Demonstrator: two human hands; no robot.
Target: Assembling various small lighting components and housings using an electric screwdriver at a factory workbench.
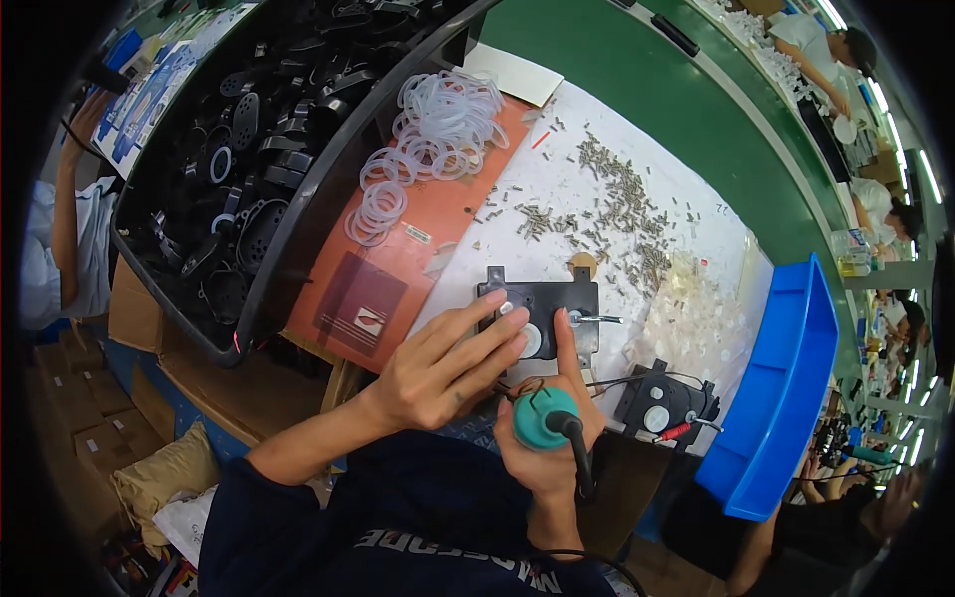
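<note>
My left hand lies with fingers stretched out over a black plastic housing, its fingertips on the near left part around a round white piece. A metal shaft sticks out of the housing's right side. My right hand is wrapped round a teal corded electric screwdriver, its index finger pointing forward to the housing's near edge. The tool's tip is hidden under the hands. To the right sits a second black housing with round white parts, a red-sleeved piece and a wire.
Small metal pins lie scattered on the white work surface. Clear rings are heaped on an orange sheet. A black crate of dark parts stands left, a blue bin right. Other people sit beyond.
</note>
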